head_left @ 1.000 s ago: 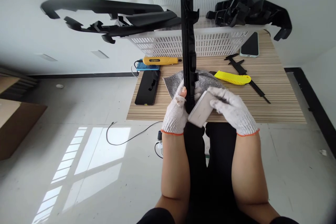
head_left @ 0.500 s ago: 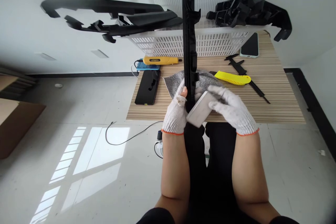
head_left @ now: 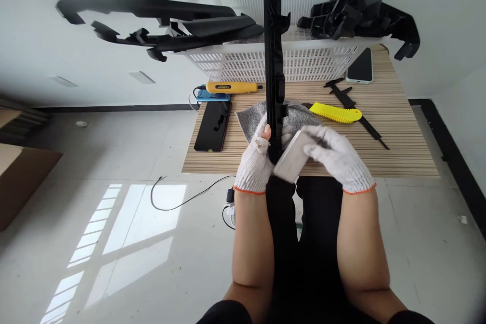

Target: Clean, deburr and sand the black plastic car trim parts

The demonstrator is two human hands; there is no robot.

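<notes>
My left hand (head_left: 255,164), in a white knit glove with the thumb tip bare, is closed around the lower end of a long black plastic trim piece (head_left: 275,61). The piece stands upright in my view, its clips and tabs facing right. My right hand (head_left: 339,159), also gloved, grips a flat pale rectangular block (head_left: 294,158) between thumb and fingers. The block is tilted, and its left edge is close against the trim's lower end; whether they touch I cannot tell. Beneath both hands a grey cloth (head_left: 252,117) lies on the wooden table (head_left: 402,147).
Behind stands a white plastic basket (head_left: 319,58) with black trim pieces (head_left: 144,7) sticking out left and more parts (head_left: 349,12) at right. Around lie a yellow electric pen tool (head_left: 231,87), a phone (head_left: 212,126), another phone (head_left: 360,67), a yellow-handled cutter (head_left: 336,112) and black calipers (head_left: 343,95).
My right hand has shifted the pale block slightly right and up along the trim's lower end. The left hand and the trim piece stay almost in place.
</notes>
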